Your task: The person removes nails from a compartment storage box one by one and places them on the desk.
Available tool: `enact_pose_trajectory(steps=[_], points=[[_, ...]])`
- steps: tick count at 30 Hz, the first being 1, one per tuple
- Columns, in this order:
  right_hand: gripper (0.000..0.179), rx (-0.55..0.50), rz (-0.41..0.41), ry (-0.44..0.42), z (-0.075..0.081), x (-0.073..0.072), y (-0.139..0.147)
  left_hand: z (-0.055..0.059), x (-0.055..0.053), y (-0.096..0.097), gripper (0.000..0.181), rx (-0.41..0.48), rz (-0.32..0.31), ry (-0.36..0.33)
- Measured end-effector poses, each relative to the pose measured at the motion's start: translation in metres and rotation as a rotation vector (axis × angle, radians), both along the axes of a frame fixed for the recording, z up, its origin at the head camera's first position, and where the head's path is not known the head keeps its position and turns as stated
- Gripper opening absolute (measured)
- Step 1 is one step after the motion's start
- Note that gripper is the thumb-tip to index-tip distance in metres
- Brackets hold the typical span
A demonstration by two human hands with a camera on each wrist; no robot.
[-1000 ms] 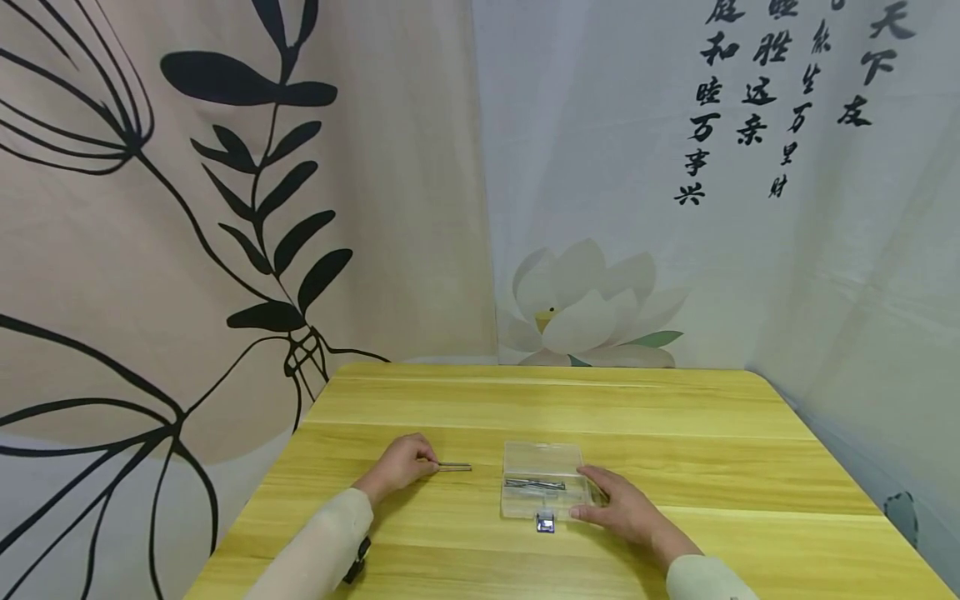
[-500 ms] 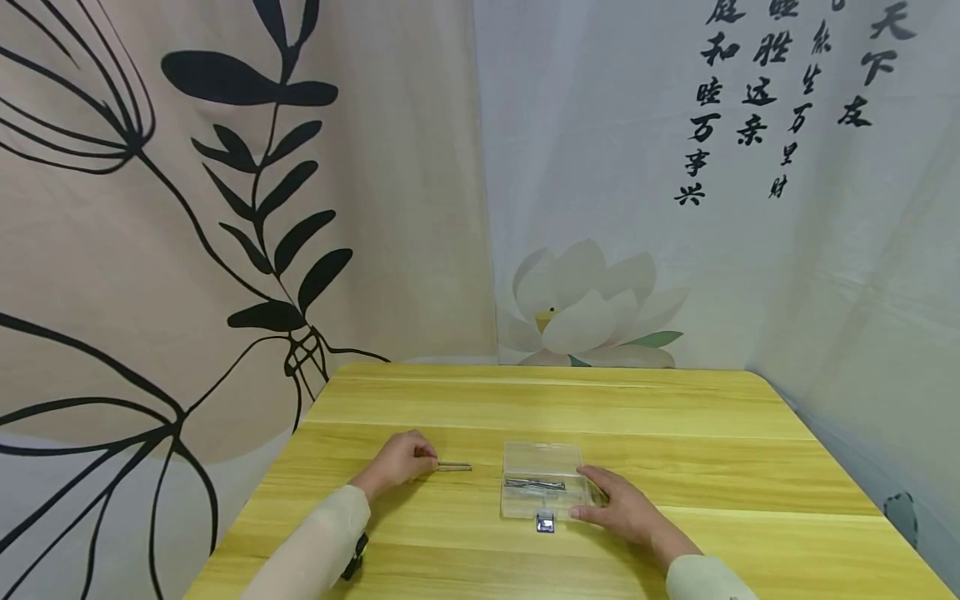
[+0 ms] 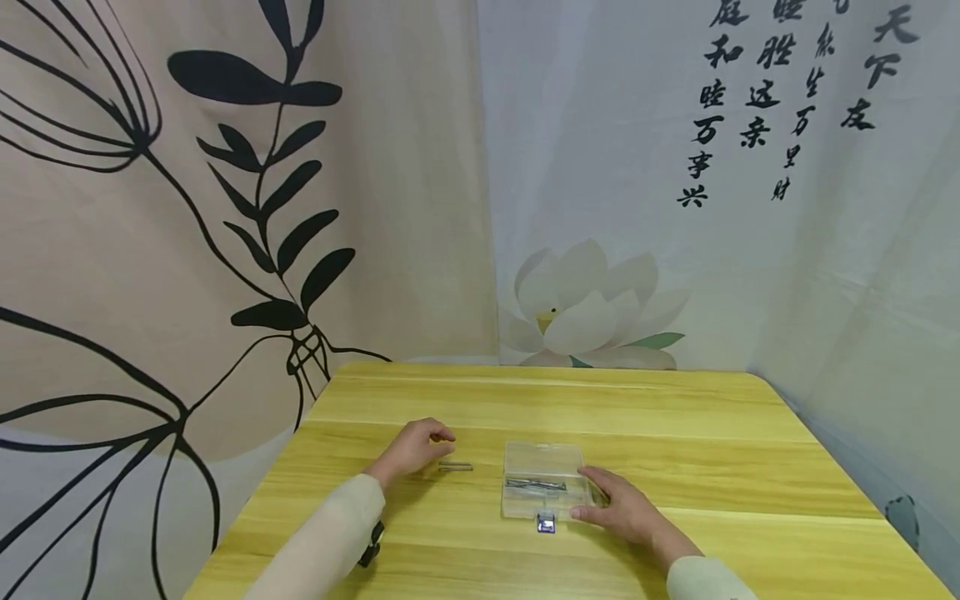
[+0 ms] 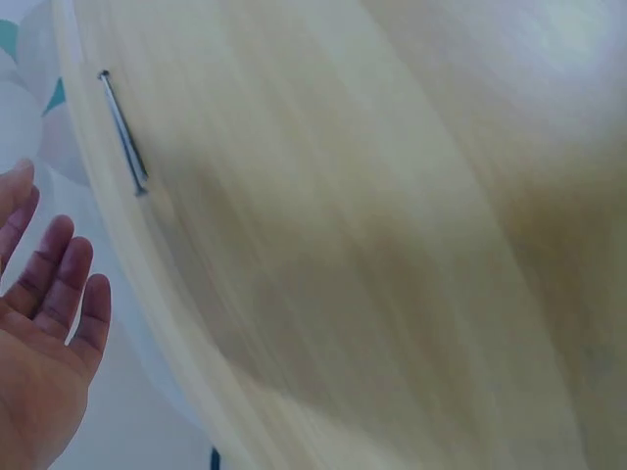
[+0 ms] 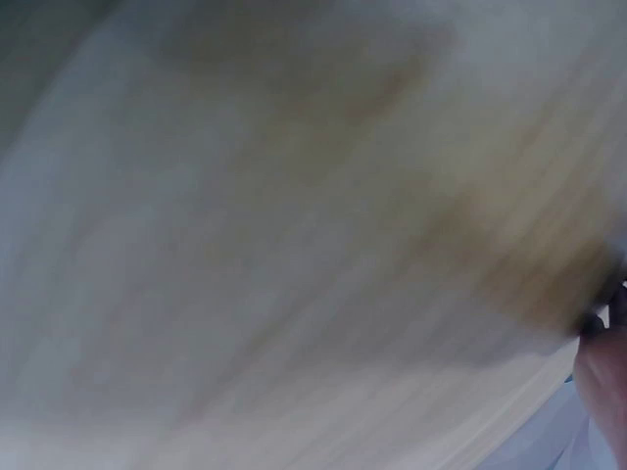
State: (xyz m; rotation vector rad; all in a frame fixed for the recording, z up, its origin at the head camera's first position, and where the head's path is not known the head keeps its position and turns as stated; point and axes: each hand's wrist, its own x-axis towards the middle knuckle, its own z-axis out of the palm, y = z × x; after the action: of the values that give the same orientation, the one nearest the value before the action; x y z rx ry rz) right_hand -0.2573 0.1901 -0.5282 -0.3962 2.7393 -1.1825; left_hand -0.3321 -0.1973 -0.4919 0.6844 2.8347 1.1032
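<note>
My left hand (image 3: pixel 414 448) is raised a little above the table, its fingers loosely bent with nothing between them. Just beside its fingertips, two nails (image 3: pixel 456 468) lie side by side on the wood; in the left wrist view the pair of nails (image 4: pixel 124 134) shows flat heads, apart from the hand. A clear plastic box (image 3: pixel 519 507) stands to the right with its lid up and more nails (image 3: pixel 536 483) inside. My right hand (image 3: pixel 626 510) holds the box's right side between thumb and fingers. In the right wrist view only part of that hand (image 5: pixel 605 382) appears, blurred.
The wooden table (image 3: pixel 675 433) has yellow grain and rounded far corners. A small shiny clasp (image 3: pixel 546 524) sticks out at the box's front. Behind the table hangs a printed cloth (image 3: pixel 412 208) with plants and writing.
My left hand has let go of the two nails and lifted slightly up and to the right, its fingers spreading. The nails stay on the table. My right hand and the box have not moved.
</note>
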Motion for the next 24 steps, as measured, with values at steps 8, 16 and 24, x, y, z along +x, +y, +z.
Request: enact_pose_trajectory(steps=[8,16,24], points=[[0.08,-0.002,0.005,0.001,-0.002,0.0,0.0,0.006,-0.001,0.028,0.02,0.047,-0.039,-0.026],[0.08,0.002,0.0,0.003,0.0,0.0,-0.001,0.013,0.003,0.059,0.017,0.09,-0.082,-0.042],[0.081,0.006,0.001,0.003,0.002,0.002,-0.001,0.012,0.006,0.088,0.021,0.118,-0.102,-0.081]])
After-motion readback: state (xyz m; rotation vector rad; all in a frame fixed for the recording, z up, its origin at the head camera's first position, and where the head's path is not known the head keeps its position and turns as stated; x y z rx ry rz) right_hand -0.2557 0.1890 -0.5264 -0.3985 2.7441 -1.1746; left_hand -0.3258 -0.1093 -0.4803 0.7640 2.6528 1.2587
